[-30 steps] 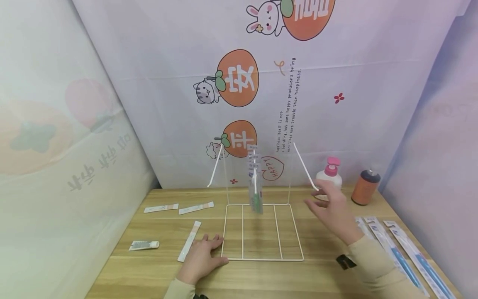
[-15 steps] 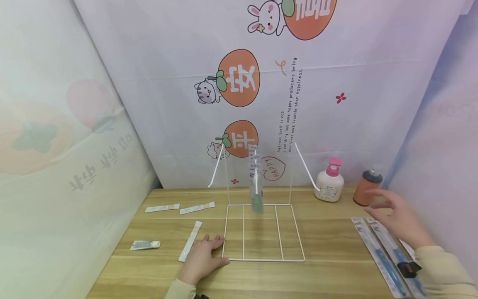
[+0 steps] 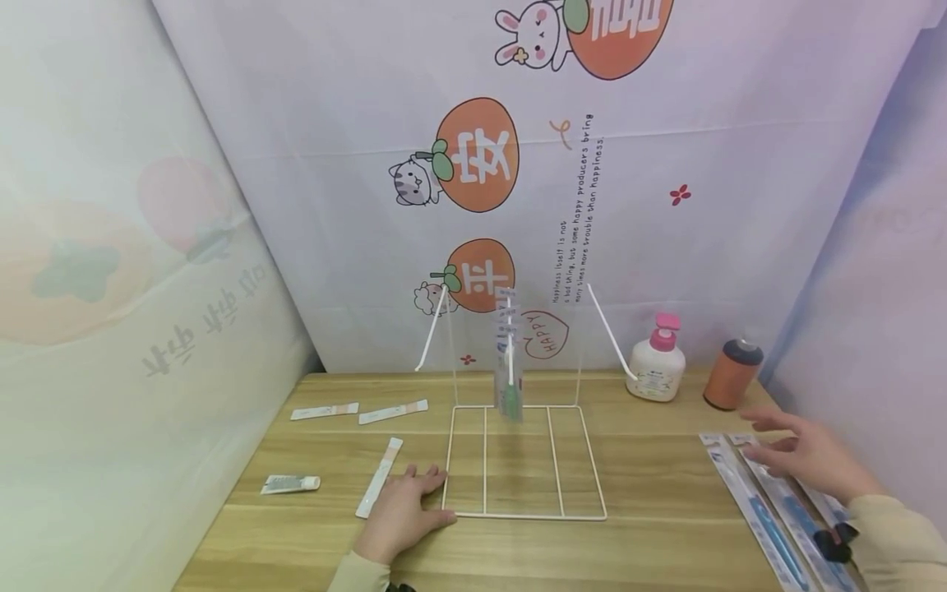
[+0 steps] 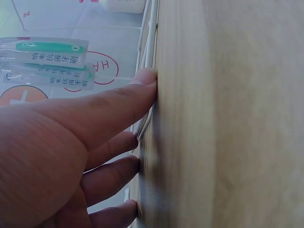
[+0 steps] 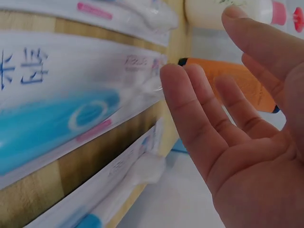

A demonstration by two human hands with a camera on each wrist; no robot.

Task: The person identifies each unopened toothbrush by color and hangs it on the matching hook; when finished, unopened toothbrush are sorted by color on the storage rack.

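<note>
My left hand rests at the front left corner of a white wire display rack. In the left wrist view its thumb presses the base wire and the fingertips touch the tabletop. From the rack's middle prong hang several packaged toothbrushes with green handles; the two side prongs are bare. At the right, my right hand hovers over blue toothbrushes in clear packs, fingers spread and holding nothing. The right wrist view has its fingertips near the head end of the middle toothbrush pack. The sleeve partly covers the rightmost toothbrush pack.
A white pump bottle with a pink top and an orange bottle with a dark cap stand at the back right. Left of the rack lie several slim white sachets and a small tube. Fabric walls enclose the wooden table.
My right hand has moved from the rack's right prong, rightward and down to above the toothbrush packs. The left hand has stayed at the rack's corner.
</note>
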